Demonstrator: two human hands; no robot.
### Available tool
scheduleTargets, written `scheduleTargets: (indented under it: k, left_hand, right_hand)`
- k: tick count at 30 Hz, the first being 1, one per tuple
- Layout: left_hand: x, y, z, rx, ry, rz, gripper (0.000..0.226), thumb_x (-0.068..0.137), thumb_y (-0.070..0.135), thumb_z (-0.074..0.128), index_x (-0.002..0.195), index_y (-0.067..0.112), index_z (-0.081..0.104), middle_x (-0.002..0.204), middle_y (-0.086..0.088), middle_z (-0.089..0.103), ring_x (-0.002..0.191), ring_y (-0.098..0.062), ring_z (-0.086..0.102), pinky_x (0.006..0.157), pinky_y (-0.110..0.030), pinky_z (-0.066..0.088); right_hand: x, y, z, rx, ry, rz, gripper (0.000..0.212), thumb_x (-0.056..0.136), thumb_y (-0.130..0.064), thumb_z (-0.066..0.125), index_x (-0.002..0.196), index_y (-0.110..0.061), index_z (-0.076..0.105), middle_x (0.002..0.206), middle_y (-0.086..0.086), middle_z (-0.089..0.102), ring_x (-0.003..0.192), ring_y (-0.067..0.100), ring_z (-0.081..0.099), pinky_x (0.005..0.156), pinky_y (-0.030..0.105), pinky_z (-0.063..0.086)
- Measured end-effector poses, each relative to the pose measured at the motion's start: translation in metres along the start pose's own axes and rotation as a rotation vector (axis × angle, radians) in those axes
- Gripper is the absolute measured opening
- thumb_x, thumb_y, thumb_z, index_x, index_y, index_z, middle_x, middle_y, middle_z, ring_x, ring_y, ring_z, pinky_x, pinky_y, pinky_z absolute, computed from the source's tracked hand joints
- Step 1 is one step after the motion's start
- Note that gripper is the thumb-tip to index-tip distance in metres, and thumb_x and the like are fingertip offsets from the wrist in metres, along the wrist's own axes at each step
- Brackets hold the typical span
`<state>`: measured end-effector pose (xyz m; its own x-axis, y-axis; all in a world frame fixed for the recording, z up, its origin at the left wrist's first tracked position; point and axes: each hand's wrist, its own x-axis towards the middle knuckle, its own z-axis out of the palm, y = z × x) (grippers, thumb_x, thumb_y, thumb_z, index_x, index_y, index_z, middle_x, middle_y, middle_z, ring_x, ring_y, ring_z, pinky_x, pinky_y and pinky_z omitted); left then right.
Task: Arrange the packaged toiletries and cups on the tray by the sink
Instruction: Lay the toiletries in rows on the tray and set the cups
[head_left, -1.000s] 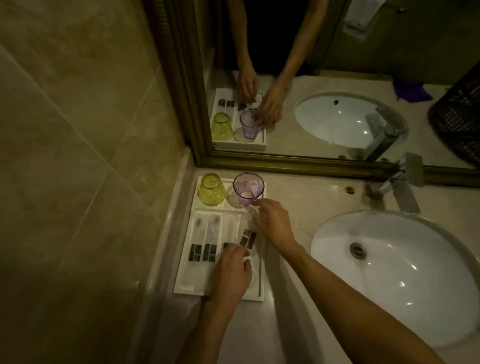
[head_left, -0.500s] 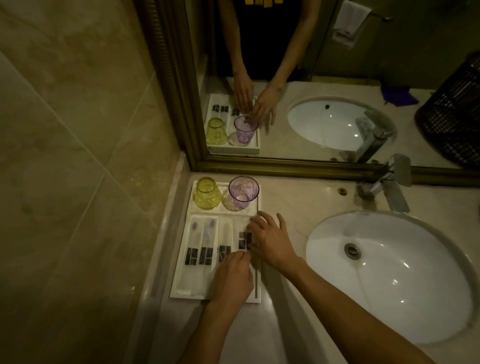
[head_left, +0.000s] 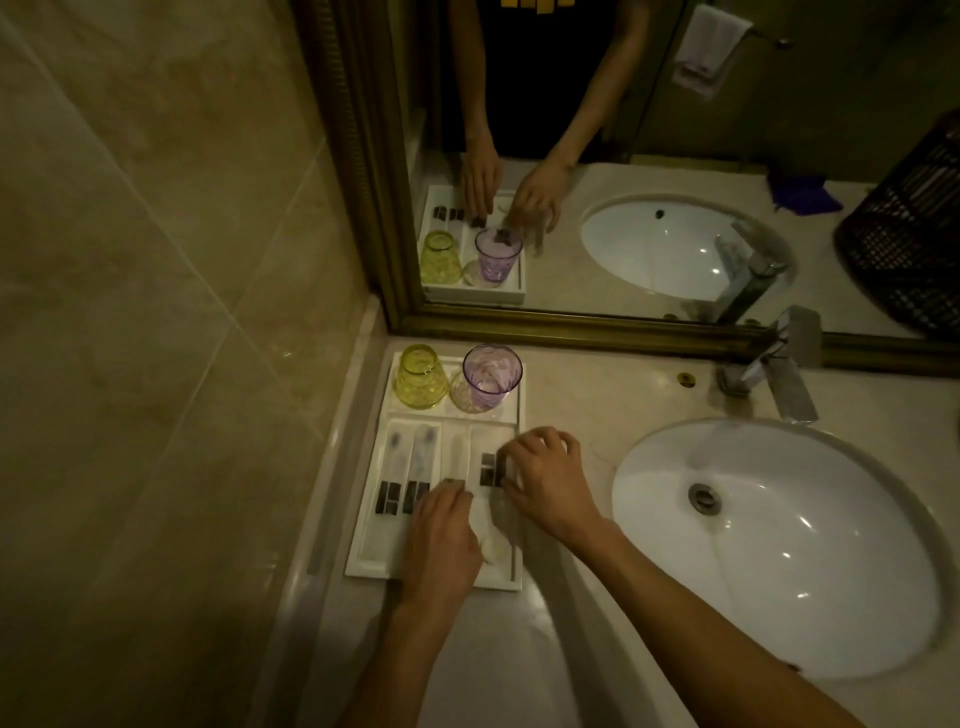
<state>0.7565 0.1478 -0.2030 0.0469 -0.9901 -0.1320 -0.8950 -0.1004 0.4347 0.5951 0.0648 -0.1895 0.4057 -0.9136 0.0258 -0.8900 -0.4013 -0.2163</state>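
A white tray (head_left: 363, 564) lies on the counter left of the sink. At its far end stand a yellow cup (head_left: 420, 376), upside down, and a purple cup (head_left: 490, 375), upright. Clear packaged toiletries with dark labels (head_left: 410, 467) lie side by side in the tray's near part. My right hand (head_left: 550, 480) rests on the rightmost packet (head_left: 487, 467), fingertips curled on its dark label. My left hand (head_left: 441, 535) presses on a packet in the middle, with a white wrapped item (head_left: 492, 540) showing beside it.
The white sink basin (head_left: 779, 545) fills the right side, with a chrome tap (head_left: 779, 374) behind it. A gold-framed mirror (head_left: 571, 322) stands along the back, a tiled wall (head_left: 156, 312) on the left. A dark basket and a purple cloth show in the mirror.
My right hand left the purple cup, came down onto the rightmost packet and curled its fingers. My left hand stayed on the middle packets.
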Motion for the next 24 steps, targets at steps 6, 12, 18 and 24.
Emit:
scheduleTargets:
  k: [6, 12, 18, 24]
  left_hand:
    - [-0.006, -0.013, -0.007, 0.196, -0.030, -0.062, 0.068, 0.089, 0.028, 0.062, 0.151, 0.029, 0.036, 0.163, -0.001, 0.030, 0.153, -0.025, 0.019, 0.124, -0.051, 0.015]
    - [-0.008, -0.018, -0.005, 0.174, -0.118, -0.090, 0.072, 0.096, 0.031, 0.054, 0.158, 0.031, 0.019, 0.170, -0.001, 0.012, 0.157, -0.027, 0.005, 0.125, -0.053, 0.011]
    - [-0.007, -0.021, -0.007, 0.171, -0.136, -0.078, 0.071, 0.097, 0.033, 0.053, 0.158, 0.031, 0.018, 0.170, -0.002, 0.012, 0.157, -0.028, 0.005, 0.125, -0.053, 0.012]
    - [-0.007, -0.022, -0.008, 0.142, -0.146, -0.079, 0.071, 0.096, 0.030, 0.054, 0.158, 0.030, 0.020, 0.170, -0.002, 0.013, 0.157, -0.027, 0.004, 0.125, -0.053, 0.011]
  right_hand:
    - [-0.042, -0.023, 0.011, -0.058, -0.195, -0.160, 0.029, 0.084, -0.043, 0.062, 0.108, -0.029, 0.067, 0.105, -0.005, 0.068, 0.108, 0.023, 0.054, 0.087, 0.044, 0.035]
    - [-0.051, -0.037, 0.009, -0.131, -0.242, -0.141, 0.025, 0.089, -0.031, 0.061, 0.112, -0.022, 0.066, 0.108, 0.000, 0.066, 0.109, 0.025, 0.051, 0.088, 0.043, 0.032]
    - [-0.062, -0.043, 0.005, -0.172, -0.272, -0.166, 0.026, 0.090, -0.028, 0.067, 0.114, -0.019, 0.066, 0.108, 0.003, 0.067, 0.108, 0.026, 0.054, 0.093, 0.046, 0.035]
    - [-0.056, -0.050, 0.001, -0.053, -0.237, -0.176, 0.006, 0.092, -0.014, 0.061, 0.095, -0.017, 0.057, 0.089, 0.004, 0.066, 0.081, 0.025, 0.064, 0.084, 0.039, 0.047]
